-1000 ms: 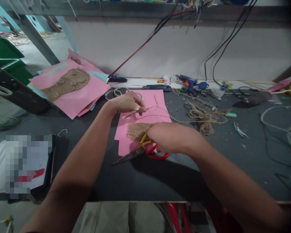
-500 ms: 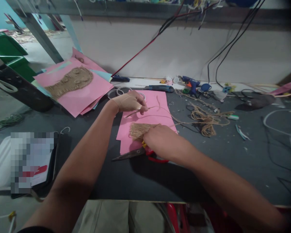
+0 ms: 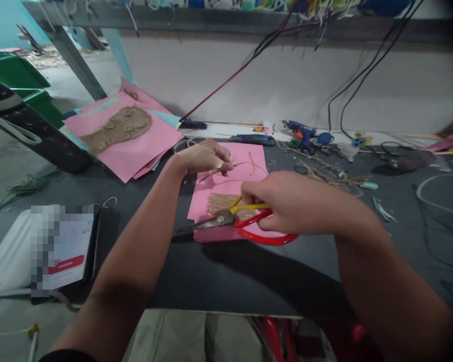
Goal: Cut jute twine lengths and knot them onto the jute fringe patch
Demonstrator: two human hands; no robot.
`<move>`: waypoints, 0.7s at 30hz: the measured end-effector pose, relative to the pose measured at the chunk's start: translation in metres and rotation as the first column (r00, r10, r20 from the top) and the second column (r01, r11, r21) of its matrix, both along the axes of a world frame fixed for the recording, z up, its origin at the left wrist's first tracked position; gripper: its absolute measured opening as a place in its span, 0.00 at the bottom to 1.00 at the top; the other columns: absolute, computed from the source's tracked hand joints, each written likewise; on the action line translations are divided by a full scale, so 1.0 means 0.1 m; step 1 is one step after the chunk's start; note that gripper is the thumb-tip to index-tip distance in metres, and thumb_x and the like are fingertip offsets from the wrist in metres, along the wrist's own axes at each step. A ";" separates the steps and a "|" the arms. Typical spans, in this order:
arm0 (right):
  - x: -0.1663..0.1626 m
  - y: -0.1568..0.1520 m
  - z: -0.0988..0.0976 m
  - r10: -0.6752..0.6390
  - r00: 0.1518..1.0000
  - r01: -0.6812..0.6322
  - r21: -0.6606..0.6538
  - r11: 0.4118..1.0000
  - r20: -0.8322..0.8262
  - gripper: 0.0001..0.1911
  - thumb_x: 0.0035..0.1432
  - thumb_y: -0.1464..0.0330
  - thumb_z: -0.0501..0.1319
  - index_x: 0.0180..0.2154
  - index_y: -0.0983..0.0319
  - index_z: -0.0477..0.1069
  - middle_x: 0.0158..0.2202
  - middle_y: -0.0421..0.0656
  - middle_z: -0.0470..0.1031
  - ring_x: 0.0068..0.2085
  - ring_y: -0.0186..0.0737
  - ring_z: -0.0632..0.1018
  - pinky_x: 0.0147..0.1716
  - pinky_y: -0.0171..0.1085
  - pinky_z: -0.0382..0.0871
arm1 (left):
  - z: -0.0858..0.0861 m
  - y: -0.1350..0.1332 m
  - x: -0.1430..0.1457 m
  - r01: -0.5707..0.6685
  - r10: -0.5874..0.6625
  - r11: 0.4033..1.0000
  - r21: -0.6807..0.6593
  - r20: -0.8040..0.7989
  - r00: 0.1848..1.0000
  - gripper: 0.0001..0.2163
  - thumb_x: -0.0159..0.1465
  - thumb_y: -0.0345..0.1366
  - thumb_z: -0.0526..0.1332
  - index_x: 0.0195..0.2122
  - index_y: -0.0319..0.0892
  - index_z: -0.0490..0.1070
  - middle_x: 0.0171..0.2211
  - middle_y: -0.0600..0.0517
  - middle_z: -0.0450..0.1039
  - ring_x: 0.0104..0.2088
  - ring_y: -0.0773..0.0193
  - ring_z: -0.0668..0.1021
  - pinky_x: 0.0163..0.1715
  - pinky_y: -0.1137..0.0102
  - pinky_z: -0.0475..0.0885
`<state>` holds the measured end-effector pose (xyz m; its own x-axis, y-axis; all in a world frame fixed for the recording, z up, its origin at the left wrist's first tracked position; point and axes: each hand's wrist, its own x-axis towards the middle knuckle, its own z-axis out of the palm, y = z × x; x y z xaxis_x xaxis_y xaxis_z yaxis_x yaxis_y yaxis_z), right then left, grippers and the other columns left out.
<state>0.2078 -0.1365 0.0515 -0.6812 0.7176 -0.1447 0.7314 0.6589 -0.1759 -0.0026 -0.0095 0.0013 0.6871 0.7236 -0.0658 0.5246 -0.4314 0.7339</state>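
My left hand is above the upper part of the pink paper, thumb and fingers pinched on a thin brownish strand that looks like twine. Its ends stick out on both sides of the fingertips. My right hand grips scissors with red and yellow handles, their blades pointing left across the paper's lower part. Under the scissors lies a patch of twine pieces set side by side on the paper. My right hand and the handles hide part of this patch.
A tangle of twine lies right of the paper. Behind are a utility knife and a blue glue gun. At left are pink sheets with a twine shape, a black bottle and a tablet-like device.
My right hand has lifted the scissors off the table and moved right, uncovering more of the twine patch. My left hand keeps its pinch over the paper. The whole view has shifted slightly.
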 end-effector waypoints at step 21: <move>0.37 -0.19 -0.92 -0.758 0.322 -0.251 -0.824 0.509 -0.567 0.29 0.60 0.40 0.58 0.44 0.60 0.67 0.30 0.36 0.62 0.21 0.30 0.66 0.18 0.34 0.71 | 0.03 0.04 -0.02 -0.168 0.171 0.984 0.061 -0.042 0.984 0.09 0.54 0.40 0.66 0.28 0.40 0.81 0.26 0.50 0.75 0.26 0.67 0.69 0.28 0.67 0.61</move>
